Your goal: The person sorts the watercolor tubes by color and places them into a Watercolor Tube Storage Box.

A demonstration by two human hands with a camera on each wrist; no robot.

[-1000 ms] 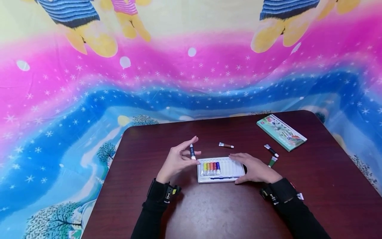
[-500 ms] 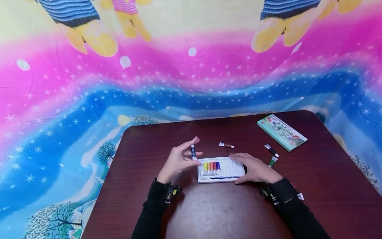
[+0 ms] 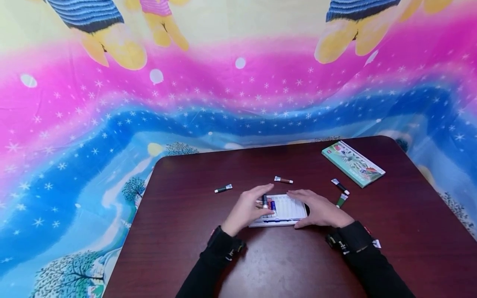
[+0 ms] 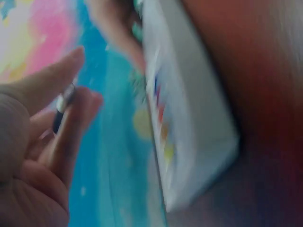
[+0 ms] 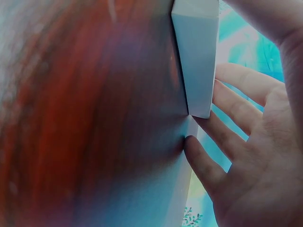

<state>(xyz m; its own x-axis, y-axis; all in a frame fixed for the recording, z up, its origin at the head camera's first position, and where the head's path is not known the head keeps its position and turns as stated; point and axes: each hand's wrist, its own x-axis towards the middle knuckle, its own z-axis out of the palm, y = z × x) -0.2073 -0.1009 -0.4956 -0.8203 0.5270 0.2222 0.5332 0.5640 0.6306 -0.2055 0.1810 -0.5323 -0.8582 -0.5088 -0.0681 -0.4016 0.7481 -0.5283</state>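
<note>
The left hand (image 3: 246, 210) hangs over the left end of the white tray (image 3: 292, 207), palm turned toward it, pinching a small dark tube (image 3: 265, 201) between its fingers, so the tube stands nearly upright above the tray. The right hand (image 3: 320, 209) lies at the tray's right end, fingers out fairly straight and spread from the thumb, touching the tray's edge without curling round it. Both wrists wear black straps, and 2 black sleeves run back to the near side of the tray. The tray rests on a glossy dark red-brown table (image 3: 283, 260), with a pale patch of glare on the near side of the tray; beyond it hangs a printed cloth (image 3: 238, 99) in pink, blue and cream with white snowflakes. Inside the tray, a blue tube (image 3: 273, 205) shows beside the left hand, which hides much of that end, and bare slots fill the right part. Around the tray lie 4 loose tubes: a dark green tube (image 3: 223, 188) to the left, a brown tube (image 3: 284, 180) just beyond, and a black tube (image 3: 340, 186) and a green tube (image 3: 341, 200) to the right, near a flat pale-green box (image 3: 353, 164) farther out. The left wrist view is blurred.
</note>
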